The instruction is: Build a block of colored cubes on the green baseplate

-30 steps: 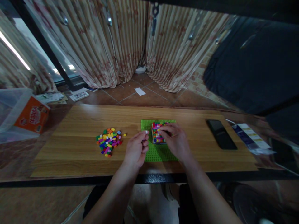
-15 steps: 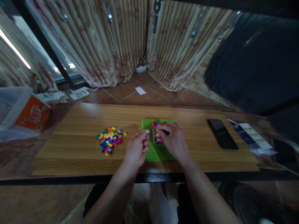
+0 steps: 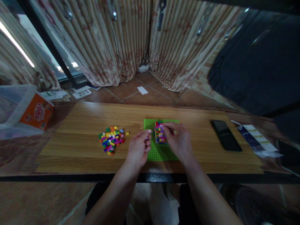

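A green studded baseplate lies on the wooden table. On it stands a block of many-coloured toy bricks, partly hidden by my right hand. The fingers of that hand are pinched together at the block's top; whatever is between them is too small to make out. My left hand is closed just left of the block, with a small white toy brick pinched between thumb and forefinger. Further left lies a loose heap of coloured toy bricks, with a single yellow brick beside it.
A black phone lies toward the table's right end, near some printed papers. Beyond the left end is a clear plastic bin with an orange label. The table's dark front edge runs beneath my forearms.
My right hand has shifted slightly back to the right, so more of the brick block shows. My left hand keeps its pinch on the white brick. The whole view has shifted a little.
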A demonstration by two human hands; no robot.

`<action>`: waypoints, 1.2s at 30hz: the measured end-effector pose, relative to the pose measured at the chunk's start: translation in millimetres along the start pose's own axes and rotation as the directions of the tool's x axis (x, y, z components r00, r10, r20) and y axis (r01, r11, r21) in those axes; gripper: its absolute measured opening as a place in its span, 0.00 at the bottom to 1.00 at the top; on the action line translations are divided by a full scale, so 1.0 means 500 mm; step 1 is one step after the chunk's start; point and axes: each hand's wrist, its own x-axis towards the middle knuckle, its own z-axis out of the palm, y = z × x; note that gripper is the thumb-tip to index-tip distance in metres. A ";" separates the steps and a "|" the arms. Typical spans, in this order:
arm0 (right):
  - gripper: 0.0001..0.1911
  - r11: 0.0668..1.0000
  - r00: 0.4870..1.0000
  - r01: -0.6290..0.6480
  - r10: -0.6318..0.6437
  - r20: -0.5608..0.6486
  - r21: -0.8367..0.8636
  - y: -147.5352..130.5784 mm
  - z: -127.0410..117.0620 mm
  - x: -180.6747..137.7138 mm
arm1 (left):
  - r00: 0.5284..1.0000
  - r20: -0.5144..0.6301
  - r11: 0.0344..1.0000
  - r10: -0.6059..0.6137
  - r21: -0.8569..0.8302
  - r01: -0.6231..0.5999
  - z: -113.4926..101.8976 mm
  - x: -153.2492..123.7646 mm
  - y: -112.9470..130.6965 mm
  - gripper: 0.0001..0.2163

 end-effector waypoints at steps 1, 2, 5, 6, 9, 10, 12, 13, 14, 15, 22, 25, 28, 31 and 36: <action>0.08 1.000 1.000 0.008 -0.008 -0.022 -0.013 0.001 0.000 0.001 | 1.000 0.000 1.000 -0.001 -0.001 0.001 0.000 0.000 0.000 0.09; 0.08 0.999 0.999 0.016 -0.017 -0.045 -0.032 0.001 0.001 0.002 | 1.000 -0.001 1.000 -0.002 0.000 0.002 0.000 0.000 0.000 0.09; 0.11 0.995 0.996 0.032 -0.039 -0.076 -0.097 0.001 0.011 0.005 | 1.000 -0.001 1.000 -0.003 0.004 0.003 -0.001 0.001 0.000 0.09; 0.12 0.993 0.996 0.030 -0.038 -0.075 -0.110 0.002 0.016 0.005 | 1.000 0.000 1.000 -0.003 0.006 0.003 -0.001 0.001 0.000 0.09; 0.13 0.993 0.998 -0.002 -0.005 -0.057 -0.121 0.003 0.030 0.007 | 1.000 0.003 1.000 -0.005 0.006 0.005 -0.001 0.001 0.000 0.09; 0.14 0.993 0.999 -0.016 0.010 -0.052 -0.121 0.004 0.034 0.007 | 1.000 0.004 1.000 -0.006 0.006 0.006 -0.001 0.001 0.000 0.09; 0.14 0.992 0.998 -0.040 0.035 -0.046 -0.118 0.006 0.040 0.008 | 1.000 0.004 1.000 -0.007 0.003 0.007 -0.001 0.001 0.000 0.08; 0.14 0.992 0.998 -0.047 0.042 -0.047 -0.117 0.006 0.041 0.008 | 1.000 0.004 1.000 -0.008 0.002 0.008 -0.001 0.001 0.000 0.08; 0.14 0.992 0.998 -0.054 0.048 -0.049 -0.116 0.007 0.042 0.008 | 1.000 0.005 1.000 -0.009 0.001 0.009 -0.001 0.001 0.000 0.07; 0.14 0.991 0.997 -0.059 0.053 -0.051 -0.117 0.008 0.043 0.008 | 1.000 0.008 1.000 -0.011 0.001 0.011 -0.002 0.002 0.000 0.07; 0.14 0.991 0.997 -0.071 0.068 -0.027 -0.116 0.009 0.046 0.008 | 1.000 0.013 1.000 -0.011 0.013 0.011 -0.001 0.003 -0.005 0.09; 0.15 0.996 0.998 -0.049 0.046 -0.045 -0.076 0.012 0.044 0.008 | 1.000 0.023 1.000 -0.015 0.021 0.015 0.001 0.004 -0.007 0.10; 0.12 1.000 0.996 0.023 -0.022 -0.090 0.008 0.008 0.031 0.005 | 0.999 0.036 1.000 -0.016 0.027 0.015 0.002 0.004 -0.006 0.12; 0.12 0.986 0.987 0.151 -0.147 -0.062 0.068 -0.005 0.013 0.000 | 0.998 0.063 0.999 -0.026 0.028 0.025 0.004 0.002 -0.003 0.13; 0.09 0.959 0.954 0.273 -0.280 0.109 0.075 -0.027 -0.004 -0.011 | 0.988 0.153 0.999 -0.033 0.036 0.028 0.005 -0.005 -0.003 0.13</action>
